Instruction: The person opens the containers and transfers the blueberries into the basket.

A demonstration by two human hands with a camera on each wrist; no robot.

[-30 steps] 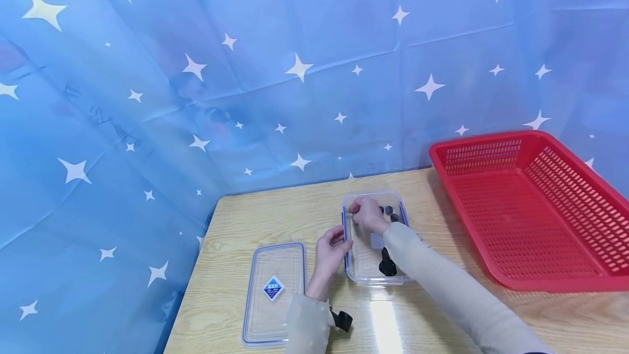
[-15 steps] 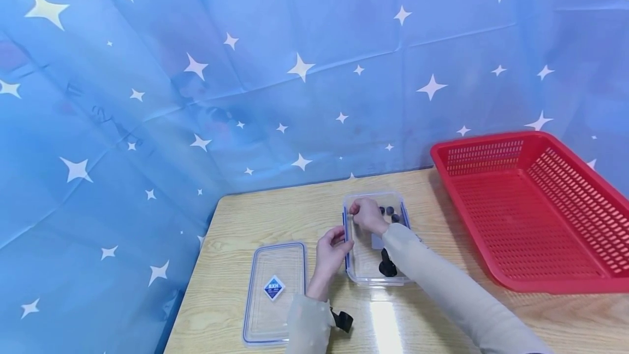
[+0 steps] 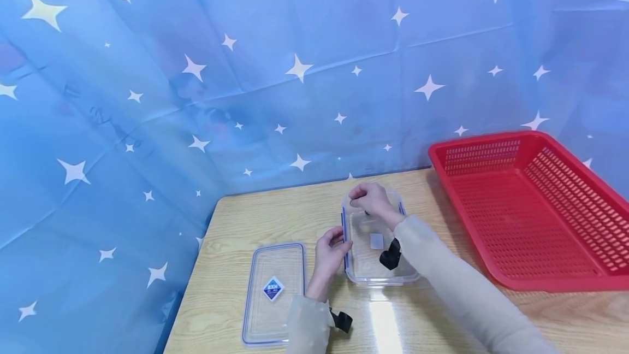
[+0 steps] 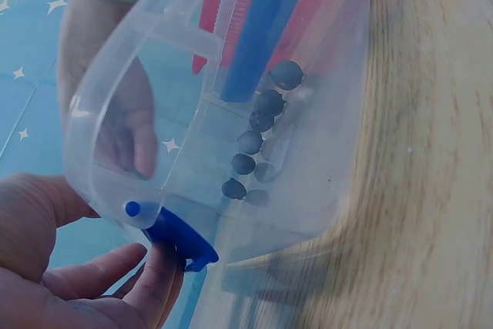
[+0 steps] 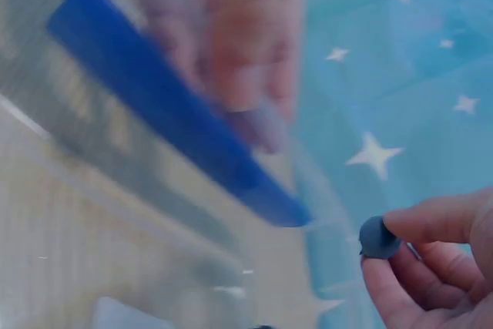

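A clear plastic food container (image 3: 361, 266) with blue side latches stands uncovered on the table. My left hand (image 3: 328, 253) grips its left side, the fingers under a blue latch (image 4: 181, 240) in the left wrist view. My right hand (image 3: 371, 199) is over the container's far end. Between its thumb and fingers it pinches a blueberry (image 5: 379, 238), seen in the right wrist view. Several more blueberries (image 4: 249, 142) lie in a row on the container's floor. In the head view my right hand and wrist hide most of them.
A clear lid (image 3: 285, 266) with a blue rim and a diamond-shaped sticker (image 3: 273, 288) lies left of the container. To the right is a large red slatted basket (image 3: 491, 255). A blue star-patterned cloth (image 3: 255, 81) hangs behind the wooden table (image 3: 236, 223).
My right hand has risen from inside the container to above its far end, and its forearm has shifted right. The left hand holds its place on the side.
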